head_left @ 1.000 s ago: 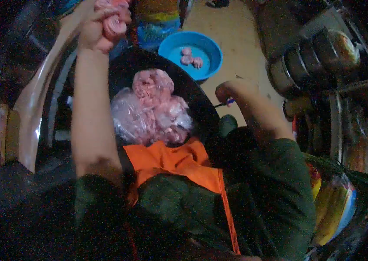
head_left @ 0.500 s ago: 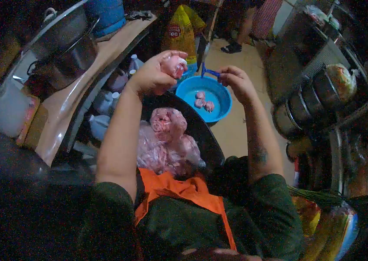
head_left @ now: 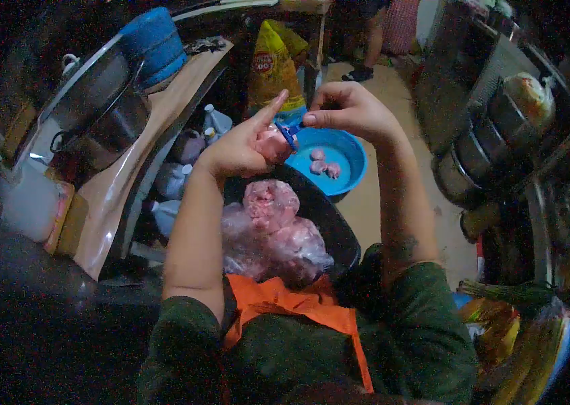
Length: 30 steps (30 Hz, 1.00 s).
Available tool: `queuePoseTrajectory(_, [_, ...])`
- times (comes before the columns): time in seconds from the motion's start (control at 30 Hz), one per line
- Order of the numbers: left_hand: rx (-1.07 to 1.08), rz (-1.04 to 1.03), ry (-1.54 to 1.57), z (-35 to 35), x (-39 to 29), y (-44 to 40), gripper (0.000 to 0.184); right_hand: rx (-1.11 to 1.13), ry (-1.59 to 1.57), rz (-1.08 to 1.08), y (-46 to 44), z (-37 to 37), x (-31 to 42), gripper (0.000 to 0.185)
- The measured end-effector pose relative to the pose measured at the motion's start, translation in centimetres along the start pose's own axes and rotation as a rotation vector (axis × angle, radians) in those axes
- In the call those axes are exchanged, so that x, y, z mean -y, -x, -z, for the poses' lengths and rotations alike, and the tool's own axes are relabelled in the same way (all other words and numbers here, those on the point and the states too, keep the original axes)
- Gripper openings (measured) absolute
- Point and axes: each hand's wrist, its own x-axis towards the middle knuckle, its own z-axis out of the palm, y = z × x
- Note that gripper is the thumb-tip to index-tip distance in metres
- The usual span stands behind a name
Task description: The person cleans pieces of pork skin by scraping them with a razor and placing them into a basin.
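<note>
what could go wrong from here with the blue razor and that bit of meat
The left hand cups the pink piece of meat right where the blue razor meets it, so a slip might nick its fingers.

The meat looks soft and perhaps slick, so it could squirm free and drop towards the black tub or blue basin.

The light is dim, so a missed spot seems possible.

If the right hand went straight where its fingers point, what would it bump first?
The right hand, holding the blue tool, would probably meet the pink lump in the left hand, though depth's unclear.
</note>
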Motion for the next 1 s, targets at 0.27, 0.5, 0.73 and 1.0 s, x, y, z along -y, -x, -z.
queuePoseTrajectory(0.27, [0.005, -0.131, -0.043, -0.2, 0.3, -0.3, 0.103, -0.122, 0.258, -0.189, 0.3, 1.2, -1.6, 0.020])
queuePoseTrajectory(0.5, [-0.003, -0.156, 0.043, -0.1, 0.6, -0.7, 0.107, 0.022, 0.044, 0.000, -0.2, -0.5, -0.9, 0.021])
queuePoseTrajectory(0.73, [0.018, -0.179, -0.020, 0.8, 0.3, 0.0, 0.106, -0.143, 0.073, -0.123, 0.2, 0.6, -0.4, 0.023])
queuePoseTrajectory(1.0, [0.054, -0.187, 0.133, 0.3, -0.2, 0.2, 0.104, -0.101, 0.122, -0.124, -0.2, 0.4, -0.9, 0.026])
